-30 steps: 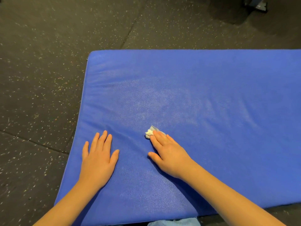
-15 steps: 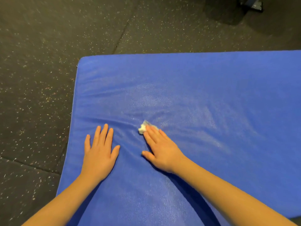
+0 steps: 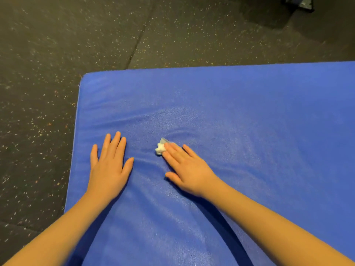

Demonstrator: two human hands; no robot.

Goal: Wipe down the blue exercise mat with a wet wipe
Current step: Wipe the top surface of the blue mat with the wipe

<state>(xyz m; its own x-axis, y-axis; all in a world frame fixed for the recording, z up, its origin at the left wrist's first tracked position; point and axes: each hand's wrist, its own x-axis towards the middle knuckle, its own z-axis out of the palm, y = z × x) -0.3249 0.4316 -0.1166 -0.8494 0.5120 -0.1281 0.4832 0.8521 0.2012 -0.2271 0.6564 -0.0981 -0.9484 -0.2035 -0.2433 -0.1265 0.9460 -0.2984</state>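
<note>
Pressing flat on the blue exercise mat (image 3: 240, 116), the left hand (image 3: 109, 167) lies released with fingers spread, while the right hand (image 3: 189, 169), fingers straight, pins a crumpled wet wipe (image 3: 160, 148) beneath its fingertips; beyond lies speckled dark floor (image 3: 76, 35).

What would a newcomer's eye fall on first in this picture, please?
The bright blue exercise mat fills most of the view, lying on a dark speckled floor. Near its left edge the left hand rests flat, while beside it the right hand presses a small crumpled white wet wipe under straight fingers.
</note>
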